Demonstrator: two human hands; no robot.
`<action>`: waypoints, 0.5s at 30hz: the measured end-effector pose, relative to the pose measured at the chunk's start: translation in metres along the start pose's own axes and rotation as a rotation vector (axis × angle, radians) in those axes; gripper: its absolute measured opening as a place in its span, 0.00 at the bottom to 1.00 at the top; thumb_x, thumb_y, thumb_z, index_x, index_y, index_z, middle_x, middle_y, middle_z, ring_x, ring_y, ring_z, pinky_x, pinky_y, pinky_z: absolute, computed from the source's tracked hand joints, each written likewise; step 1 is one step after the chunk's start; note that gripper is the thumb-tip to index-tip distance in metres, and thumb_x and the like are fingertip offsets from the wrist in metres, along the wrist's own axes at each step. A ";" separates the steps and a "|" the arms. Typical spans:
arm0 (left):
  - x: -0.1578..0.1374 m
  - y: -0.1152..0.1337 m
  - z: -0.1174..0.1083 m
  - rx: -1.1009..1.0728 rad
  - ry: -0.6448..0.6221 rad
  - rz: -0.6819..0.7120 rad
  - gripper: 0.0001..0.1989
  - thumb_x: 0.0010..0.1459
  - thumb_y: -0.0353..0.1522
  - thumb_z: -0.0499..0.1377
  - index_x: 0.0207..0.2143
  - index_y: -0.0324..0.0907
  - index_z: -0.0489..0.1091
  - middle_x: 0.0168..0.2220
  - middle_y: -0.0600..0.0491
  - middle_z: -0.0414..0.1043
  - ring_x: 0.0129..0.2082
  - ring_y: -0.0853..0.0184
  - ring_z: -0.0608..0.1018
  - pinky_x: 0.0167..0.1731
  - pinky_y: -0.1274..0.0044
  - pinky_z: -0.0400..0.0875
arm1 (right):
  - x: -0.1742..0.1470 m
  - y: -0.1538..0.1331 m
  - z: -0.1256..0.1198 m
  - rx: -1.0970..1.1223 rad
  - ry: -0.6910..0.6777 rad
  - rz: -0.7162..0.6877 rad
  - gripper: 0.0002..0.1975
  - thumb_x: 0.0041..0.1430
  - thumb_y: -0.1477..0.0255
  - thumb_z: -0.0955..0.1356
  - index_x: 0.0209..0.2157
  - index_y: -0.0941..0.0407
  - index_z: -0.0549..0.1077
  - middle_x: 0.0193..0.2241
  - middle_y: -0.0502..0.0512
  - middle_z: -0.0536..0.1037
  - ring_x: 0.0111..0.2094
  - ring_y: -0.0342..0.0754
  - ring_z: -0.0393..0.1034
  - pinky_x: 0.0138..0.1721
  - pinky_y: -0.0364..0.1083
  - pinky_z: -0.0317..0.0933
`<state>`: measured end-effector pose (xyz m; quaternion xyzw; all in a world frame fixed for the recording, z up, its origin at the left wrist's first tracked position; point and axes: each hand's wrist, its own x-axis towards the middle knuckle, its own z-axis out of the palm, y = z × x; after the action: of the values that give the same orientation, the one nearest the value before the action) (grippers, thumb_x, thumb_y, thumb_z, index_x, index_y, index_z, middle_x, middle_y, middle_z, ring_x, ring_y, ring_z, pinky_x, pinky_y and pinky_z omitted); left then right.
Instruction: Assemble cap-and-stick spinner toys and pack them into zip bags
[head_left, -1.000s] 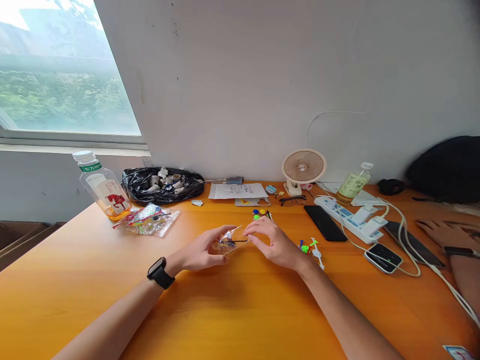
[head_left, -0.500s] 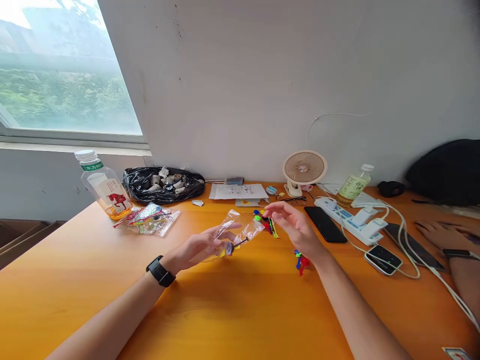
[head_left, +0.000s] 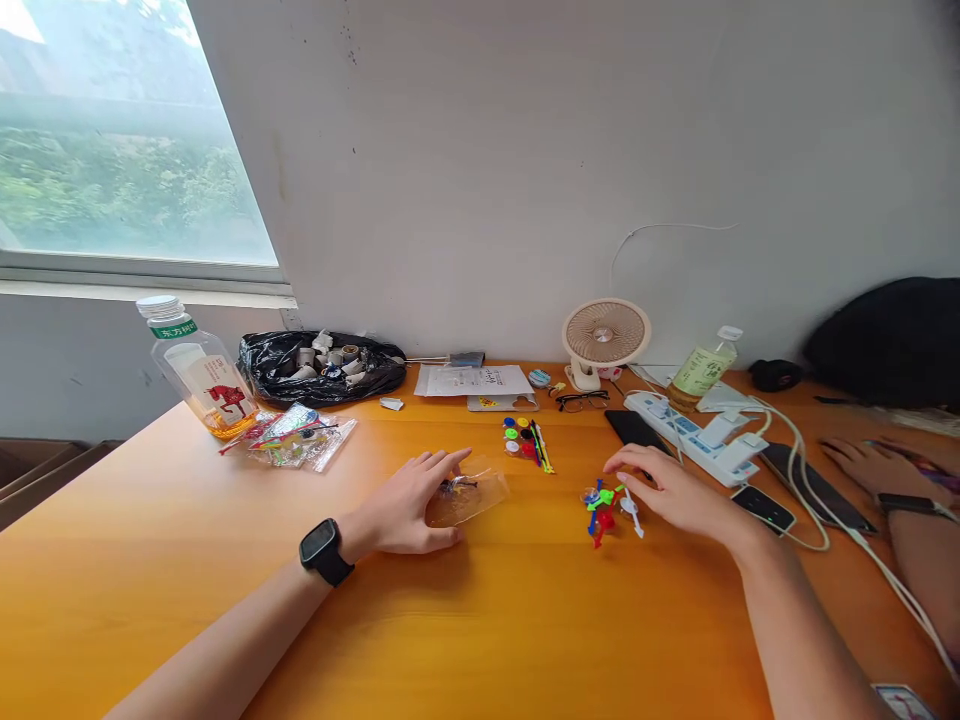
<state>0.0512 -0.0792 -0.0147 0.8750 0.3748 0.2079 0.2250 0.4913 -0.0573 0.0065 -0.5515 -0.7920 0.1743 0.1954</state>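
Observation:
My left hand point(head_left: 409, 505), with a black watch on its wrist, rests low over the table with its fingers spread. Partly beneath its fingers lies a clear plastic bag point(head_left: 484, 497) with small dark pieces inside. To the right, my right hand point(head_left: 667, 490) hovers with its fingers loosely curved and apart, holding nothing that I can see. Just left of its fingertips is a small pile of arrow-shaped plastic pieces point(head_left: 602, 512) in red, blue and green. A white arrow-shaped piece point(head_left: 631, 512) sits at the pile's right side.
Coloured round discs point(head_left: 511, 435) and thin sticks point(head_left: 541, 448) lie beyond my hands. Filled plastic bags point(head_left: 300, 440) and a bottle point(head_left: 206, 380) stand left. A phone point(head_left: 630, 428), power strip point(head_left: 690, 437), cables and another person's hand point(head_left: 874, 465) are at right; a fan point(head_left: 606, 333) is behind.
My left hand has come down and let go of the bag, which now lies on the table. My right hand has moved right and nearer, beside the arrow pieces, where a white one now shows.

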 end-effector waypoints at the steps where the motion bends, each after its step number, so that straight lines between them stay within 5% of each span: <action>1: 0.001 0.000 0.002 0.016 0.015 0.004 0.52 0.54 0.44 0.69 0.74 0.46 0.48 0.58 0.42 0.69 0.55 0.46 0.72 0.58 0.55 0.66 | -0.002 0.001 0.000 0.011 -0.024 0.007 0.14 0.66 0.61 0.65 0.45 0.50 0.80 0.50 0.60 0.80 0.53 0.60 0.73 0.55 0.55 0.67; 6: 0.001 0.002 0.005 0.081 0.057 0.017 0.51 0.58 0.53 0.66 0.74 0.46 0.48 0.62 0.40 0.67 0.58 0.45 0.69 0.59 0.55 0.63 | -0.011 0.006 -0.003 0.081 -0.179 0.119 0.15 0.66 0.61 0.65 0.46 0.51 0.79 0.48 0.60 0.80 0.42 0.55 0.76 0.45 0.52 0.70; 15: 0.001 0.002 0.007 0.128 0.066 0.052 0.50 0.59 0.53 0.65 0.75 0.49 0.47 0.62 0.43 0.67 0.57 0.47 0.69 0.58 0.56 0.64 | -0.023 0.000 -0.008 0.147 -0.192 0.172 0.20 0.62 0.51 0.68 0.41 0.54 0.79 0.38 0.57 0.82 0.38 0.53 0.74 0.41 0.48 0.67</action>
<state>0.0572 -0.0813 -0.0187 0.8897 0.3718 0.2179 0.1506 0.5025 -0.0780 0.0108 -0.5822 -0.7420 0.2999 0.1433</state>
